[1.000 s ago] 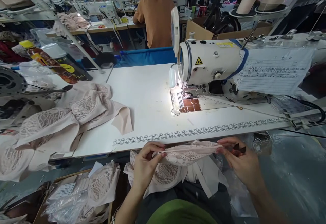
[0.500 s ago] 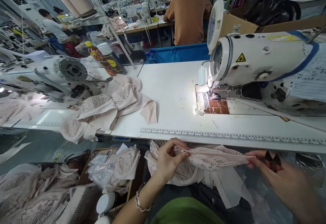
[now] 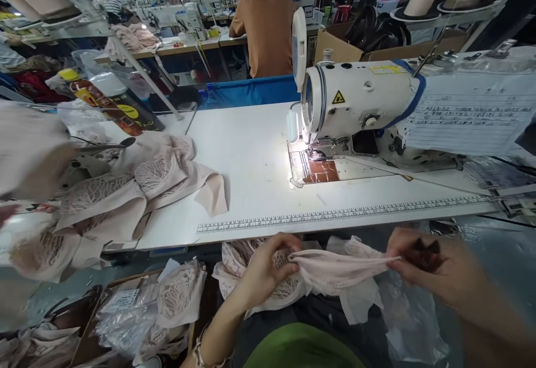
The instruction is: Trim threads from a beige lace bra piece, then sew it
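A pale pink lace garment (image 3: 339,270) is stretched between my two hands over my lap, just below the table's front edge. My left hand (image 3: 272,270) pinches its left end between thumb and fingers. At the other end, my right hand (image 3: 422,262) grips the fabric with the fingertips; something dark shows at its fingers. More lace fabric (image 3: 238,270) lies under and beside my left hand. Above the hands is the white table (image 3: 251,161) with a printed ruler strip (image 3: 335,211) along its edge.
A lit sewing machine (image 3: 355,94) stands on the right. Lace pieces (image 3: 167,172) lie on the table's left, before two bottles (image 3: 121,100). A box of bagged pieces (image 3: 142,306) is at lower left. A person (image 3: 268,27) sits ahead with their back turned.
The view has swung right. The stretched fabric has turned, showing a smoother folded side, and the span between my hands looks slightly shorter. A blurred pale cloth has come in at the left edge.
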Tool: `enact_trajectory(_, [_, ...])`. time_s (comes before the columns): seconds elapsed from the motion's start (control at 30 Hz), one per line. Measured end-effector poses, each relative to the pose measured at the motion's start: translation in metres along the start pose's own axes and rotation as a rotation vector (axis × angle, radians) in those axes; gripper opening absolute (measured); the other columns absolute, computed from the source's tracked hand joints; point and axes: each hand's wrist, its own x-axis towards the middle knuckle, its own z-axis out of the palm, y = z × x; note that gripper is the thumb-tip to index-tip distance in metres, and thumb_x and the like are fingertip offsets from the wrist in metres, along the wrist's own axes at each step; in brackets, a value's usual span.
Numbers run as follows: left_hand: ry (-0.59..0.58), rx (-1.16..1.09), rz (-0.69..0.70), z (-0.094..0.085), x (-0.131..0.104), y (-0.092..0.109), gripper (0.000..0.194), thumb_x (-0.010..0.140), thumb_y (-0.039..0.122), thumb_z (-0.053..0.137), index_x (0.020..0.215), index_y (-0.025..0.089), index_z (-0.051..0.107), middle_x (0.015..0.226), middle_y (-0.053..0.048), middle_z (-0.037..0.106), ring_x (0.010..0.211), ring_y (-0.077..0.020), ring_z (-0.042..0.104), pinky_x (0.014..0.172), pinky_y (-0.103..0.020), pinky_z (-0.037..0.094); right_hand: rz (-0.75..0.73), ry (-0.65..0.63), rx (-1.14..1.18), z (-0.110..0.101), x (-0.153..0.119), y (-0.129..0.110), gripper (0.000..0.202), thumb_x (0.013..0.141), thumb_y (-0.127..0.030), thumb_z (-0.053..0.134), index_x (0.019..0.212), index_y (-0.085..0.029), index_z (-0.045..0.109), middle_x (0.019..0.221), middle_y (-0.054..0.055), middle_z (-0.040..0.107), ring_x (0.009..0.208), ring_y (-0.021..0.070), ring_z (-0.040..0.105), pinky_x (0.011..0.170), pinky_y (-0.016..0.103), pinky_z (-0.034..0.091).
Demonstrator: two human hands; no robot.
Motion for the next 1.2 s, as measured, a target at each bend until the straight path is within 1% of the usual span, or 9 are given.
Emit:
enact_trajectory(0.1, [-0.123, 0.071, 0.184, 0.025, 0.008, 0.016, 0.029, 0.098, 0.025, 0.060, 0.126, 0.023, 0.061, 0.137, -0.013, 0.056, 0.130, -0.0258, 0.052, 0.110, -0.041, 0.042, -0.006, -0.049, -0.145, 0.022, 0.006, -0.020, 0.027, 0.091, -0.042, 0.063, 0.072, -0.023, 0.064, 0.065, 0.000, 0.059, 0.051, 0.0122, 0.047, 0.047, 0.026, 0.038])
enact_trajectory(0.2, [-0.039, 0.030, 0.288, 0.054, 0.017, 0.019, 0.011, 0.099, 0.026, 0.058, 0.104, 0.018, 0.064, 0.111, -0.011, 0.062, 0.106, -0.0211, 0.060, 0.091, -0.032, 0.049, -0.045, -0.080, -0.208, 0.042, 0.012, -0.029, 0.019, 0.089, -0.032, 0.059, 0.073, -0.023, 0.062, 0.069, -0.001, 0.060, 0.054, 0.0119, 0.049, 0.050, 0.025, 0.038])
enact_trajectory(0.3, [0.082, 0.006, 0.305, 0.070, 0.024, 0.011, 0.019, 0.099, 0.028, 0.058, 0.083, 0.017, 0.060, 0.086, -0.005, 0.058, 0.084, -0.0170, 0.056, 0.073, -0.026, 0.044, -0.030, -0.066, -0.202, 0.046, 0.014, -0.027, 0.019, 0.090, -0.032, 0.056, 0.073, -0.023, 0.061, 0.068, -0.001, 0.060, 0.055, 0.0121, 0.050, 0.050, 0.025, 0.038])
enact_trajectory(0.5, [0.139, -0.024, 0.265, 0.072, 0.026, 0.006, 0.022, 0.099, 0.029, 0.058, 0.081, 0.017, 0.064, 0.085, -0.005, 0.058, 0.084, -0.0173, 0.055, 0.072, -0.027, 0.042, 0.020, -0.033, -0.099, 0.038, 0.014, -0.025, 0.023, 0.090, -0.039, 0.057, 0.074, -0.023, 0.062, 0.068, 0.000, 0.061, 0.057, 0.0143, 0.056, 0.053, 0.026, 0.044])
enact_trajectory(0.7, [0.204, -0.146, 0.163, 0.075, 0.030, 0.011, 0.030, 0.089, 0.047, 0.072, 0.078, 0.019, 0.077, 0.073, -0.006, 0.069, 0.075, -0.0186, 0.057, 0.070, -0.029, 0.042, -0.018, 0.000, -0.105, 0.040, 0.015, -0.026, 0.029, 0.092, -0.044, 0.058, 0.073, -0.023, 0.064, 0.070, 0.002, 0.063, 0.057, 0.0149, 0.054, 0.051, 0.026, 0.041])
enact_trajectory(0.87, [0.181, -0.267, 0.011, 0.072, 0.032, 0.011, 0.039, 0.080, 0.058, 0.077, 0.075, 0.019, 0.080, 0.071, -0.007, 0.069, 0.071, -0.0179, 0.056, 0.067, -0.028, 0.042, -0.052, -0.016, -0.041, 0.030, 0.013, -0.014, 0.051, 0.100, -0.063, 0.040, 0.086, -0.023, 0.068, 0.068, 0.002, 0.061, 0.052, 0.0145, 0.050, 0.051, 0.027, 0.041])
enact_trajectory(0.93, [0.162, -0.290, -0.024, 0.070, 0.033, 0.012, 0.037, 0.080, 0.056, 0.078, 0.077, 0.019, 0.081, 0.072, -0.007, 0.070, 0.073, -0.0182, 0.055, 0.068, -0.028, 0.042, -0.059, -0.067, -0.057, 0.028, 0.013, -0.010, 0.053, 0.103, -0.062, 0.033, 0.093, -0.024, 0.068, 0.078, 0.004, 0.065, 0.063, 0.0170, 0.057, 0.058, 0.028, 0.044])
enact_trajectory(1.03, [0.151, -0.301, -0.027, 0.069, 0.034, 0.014, 0.034, 0.081, 0.053, 0.078, 0.078, 0.019, 0.082, 0.073, -0.007, 0.071, 0.074, -0.0183, 0.055, 0.070, -0.029, 0.042, 0.012, -0.189, -0.075, 0.028, 0.012, -0.008, 0.044, 0.105, -0.056, 0.035, 0.101, -0.025, 0.066, 0.093, 0.006, 0.069, 0.079, 0.0198, 0.063, 0.066, 0.029, 0.046])
enact_trajectory(1.2, [0.166, -0.300, -0.022, 0.069, 0.036, 0.014, 0.034, 0.077, 0.053, 0.080, 0.076, 0.019, 0.082, 0.072, -0.008, 0.070, 0.073, -0.0183, 0.055, 0.068, -0.029, 0.042, 0.084, -0.248, -0.033, 0.035, 0.013, -0.013, 0.037, 0.101, -0.057, 0.044, 0.097, -0.024, 0.059, 0.071, 0.000, 0.059, 0.058, 0.0150, 0.051, 0.053, 0.026, 0.036])
